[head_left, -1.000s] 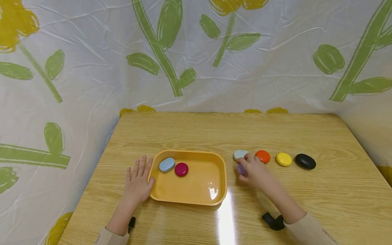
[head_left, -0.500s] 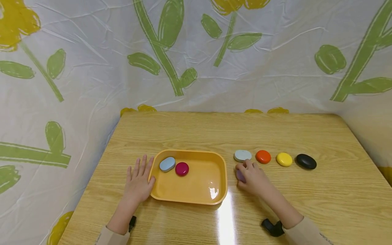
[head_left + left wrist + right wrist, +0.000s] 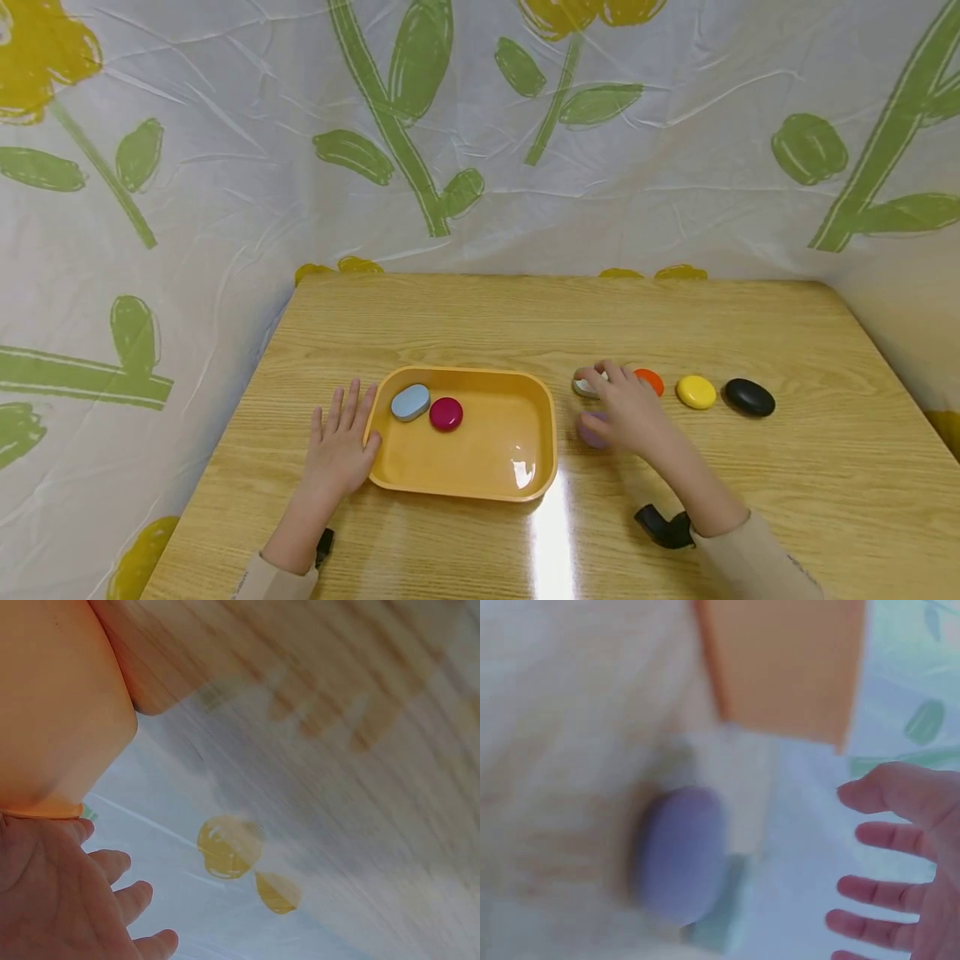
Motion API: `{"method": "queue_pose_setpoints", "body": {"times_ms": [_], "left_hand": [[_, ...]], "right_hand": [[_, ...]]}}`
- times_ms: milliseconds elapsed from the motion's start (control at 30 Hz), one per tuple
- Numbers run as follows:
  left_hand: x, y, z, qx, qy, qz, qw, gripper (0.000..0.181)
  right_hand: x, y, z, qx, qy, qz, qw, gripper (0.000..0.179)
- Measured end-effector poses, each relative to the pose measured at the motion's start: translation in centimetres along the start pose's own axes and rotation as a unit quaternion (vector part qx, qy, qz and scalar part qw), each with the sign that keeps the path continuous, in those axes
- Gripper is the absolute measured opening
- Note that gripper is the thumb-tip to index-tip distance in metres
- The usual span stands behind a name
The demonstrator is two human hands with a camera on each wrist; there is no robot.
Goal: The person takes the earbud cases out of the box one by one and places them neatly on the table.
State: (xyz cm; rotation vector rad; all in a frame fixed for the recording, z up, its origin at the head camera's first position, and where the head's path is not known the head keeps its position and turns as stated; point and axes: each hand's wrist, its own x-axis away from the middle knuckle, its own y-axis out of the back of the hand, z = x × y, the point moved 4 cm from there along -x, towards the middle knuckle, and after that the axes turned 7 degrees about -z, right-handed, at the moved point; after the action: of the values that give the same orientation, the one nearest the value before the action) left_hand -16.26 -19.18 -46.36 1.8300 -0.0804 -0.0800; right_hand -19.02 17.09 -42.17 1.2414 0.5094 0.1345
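My left hand [image 3: 339,446] lies with straight, spread fingers at the left side of the yellow-orange tray [image 3: 465,493], its thumb at the rim. In the left wrist view its fingers [image 3: 135,900] are apart beside the tray wall. My right hand [image 3: 626,412] hovers with parted fingers above a purple pebble-like piece [image 3: 592,430] and a pale grey-green oval piece [image 3: 585,385], partly covering both. The right wrist view shows a gap between that hand and the purple piece [image 3: 681,855]. Inside the tray sit a light blue oval piece [image 3: 410,402] and a crimson round one [image 3: 446,414].
To the right of the pale piece, a red piece [image 3: 651,382], a yellow piece [image 3: 696,392] and a black oval piece [image 3: 749,397] form a row on the wooden table [image 3: 480,317]. A flower-printed sheet [image 3: 555,217] hangs behind. Black wrist gear [image 3: 663,527] shows by the right sleeve.
My right hand first drew the purple piece slightly nearer, away from the pale one, then let go and moved up and forward over the pale piece. My left hand and the tray stayed put.
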Motion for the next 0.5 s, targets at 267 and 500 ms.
{"method": "queue_pose_setpoints", "body": {"times_ms": [267, 500], "left_hand": [[0.0, 0.0, 0.0, -0.002, -0.005, -0.010, 0.9999, 0.060], [0.0, 0.0, 0.1, -0.001, -0.006, -0.012, 0.9999, 0.060]], "right_hand": [[-3.5, 0.9, 4.3, -0.011, 0.079, -0.038, 0.9961, 0.057], [-5.2, -1.9, 8.9, 0.008, 0.155, -0.002, 0.9879, 0.054]]}}
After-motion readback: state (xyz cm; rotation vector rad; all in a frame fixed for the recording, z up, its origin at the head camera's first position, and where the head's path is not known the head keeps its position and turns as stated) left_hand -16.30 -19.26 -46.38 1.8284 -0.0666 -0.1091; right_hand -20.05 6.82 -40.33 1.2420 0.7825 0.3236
